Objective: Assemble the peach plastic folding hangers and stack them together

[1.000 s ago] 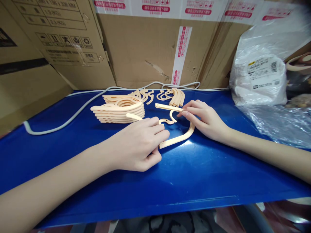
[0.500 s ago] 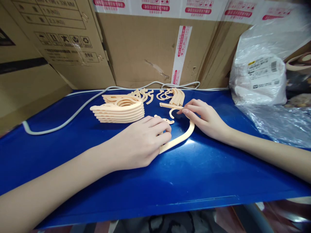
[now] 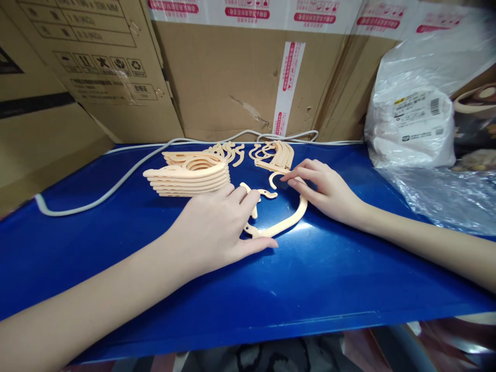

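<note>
— What lay nearest?
— The blue table (image 3: 318, 294), a broad stretch of it between its front edge and both hands
— And the left hand (image 3: 220, 227)?
— Its thumb stood wide of the bent fingers, which lay over a short pale piece (image 3: 254, 212). Whether they had hold of it, I couldn't tell
— Where was the curved strip (image 3: 284, 223)?
— Between the hands. Its long axis ran slantwise, one end by the left thumb, the other bending up and away to the right hand (image 3: 325, 190). Blue surface showed on both sides of it
— How was the right hand set?
— Thumb and fingers a narrow gap apart at the strip's far end, near a small hook (image 3: 272, 181). I couldn't tell if they gripped anything
— And beyond?
— A straight strip (image 3: 270, 166) pointed left from the right fingers. The stack of hangers (image 3: 186, 175) lay crosswise beyond the left hand; farther back came a bundle of strips (image 3: 284, 154), then the pale cable (image 3: 65, 213) along the back edge and a cardboard box (image 3: 232, 72) behind it
</note>
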`<state>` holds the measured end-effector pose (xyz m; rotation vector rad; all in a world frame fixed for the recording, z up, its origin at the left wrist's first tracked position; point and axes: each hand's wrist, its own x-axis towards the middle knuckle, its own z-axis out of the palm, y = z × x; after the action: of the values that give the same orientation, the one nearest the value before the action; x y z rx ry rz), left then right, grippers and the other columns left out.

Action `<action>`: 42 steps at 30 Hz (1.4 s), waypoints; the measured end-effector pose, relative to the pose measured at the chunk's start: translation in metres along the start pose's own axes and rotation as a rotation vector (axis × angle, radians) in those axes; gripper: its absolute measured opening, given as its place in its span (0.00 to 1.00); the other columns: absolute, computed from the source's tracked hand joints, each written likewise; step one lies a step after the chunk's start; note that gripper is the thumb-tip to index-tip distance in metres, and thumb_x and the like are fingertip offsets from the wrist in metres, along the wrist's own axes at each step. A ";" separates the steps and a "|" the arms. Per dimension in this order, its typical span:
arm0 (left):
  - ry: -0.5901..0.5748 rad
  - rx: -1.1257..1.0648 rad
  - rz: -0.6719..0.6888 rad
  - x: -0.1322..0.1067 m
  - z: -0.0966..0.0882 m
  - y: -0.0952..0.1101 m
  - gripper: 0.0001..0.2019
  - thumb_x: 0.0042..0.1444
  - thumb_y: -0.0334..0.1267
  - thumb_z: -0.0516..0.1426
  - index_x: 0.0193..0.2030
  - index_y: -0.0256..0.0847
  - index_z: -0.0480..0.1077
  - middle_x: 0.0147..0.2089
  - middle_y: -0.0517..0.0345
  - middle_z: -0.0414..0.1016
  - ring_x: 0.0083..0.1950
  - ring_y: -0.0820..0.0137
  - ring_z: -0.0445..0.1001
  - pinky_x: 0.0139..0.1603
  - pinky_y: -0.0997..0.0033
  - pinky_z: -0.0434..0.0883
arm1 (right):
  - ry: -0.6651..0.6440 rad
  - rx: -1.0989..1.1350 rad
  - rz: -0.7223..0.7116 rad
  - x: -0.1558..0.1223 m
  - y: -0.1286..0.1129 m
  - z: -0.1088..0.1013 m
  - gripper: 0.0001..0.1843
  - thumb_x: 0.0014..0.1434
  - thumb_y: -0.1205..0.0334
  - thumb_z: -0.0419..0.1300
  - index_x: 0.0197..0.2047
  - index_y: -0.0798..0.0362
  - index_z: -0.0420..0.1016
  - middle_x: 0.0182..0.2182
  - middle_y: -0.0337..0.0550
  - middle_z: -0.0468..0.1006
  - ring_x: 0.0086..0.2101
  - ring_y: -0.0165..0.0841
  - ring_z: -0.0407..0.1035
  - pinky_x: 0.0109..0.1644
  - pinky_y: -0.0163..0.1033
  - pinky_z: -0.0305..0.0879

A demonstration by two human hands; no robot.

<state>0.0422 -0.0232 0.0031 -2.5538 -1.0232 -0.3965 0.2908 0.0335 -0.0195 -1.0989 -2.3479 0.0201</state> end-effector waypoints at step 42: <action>-0.086 -0.200 0.206 -0.001 0.003 0.003 0.06 0.64 0.36 0.51 0.40 0.39 0.67 0.40 0.57 0.73 0.42 0.65 0.70 0.37 0.66 0.65 | -0.035 -0.076 0.015 0.000 -0.001 0.001 0.13 0.66 0.57 0.55 0.47 0.51 0.77 0.40 0.46 0.75 0.40 0.40 0.66 0.46 0.46 0.58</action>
<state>0.0445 -0.0245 -0.0007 -2.8446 -0.7711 -0.3500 0.2893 0.0331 -0.0201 -1.1613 -2.3895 -0.0455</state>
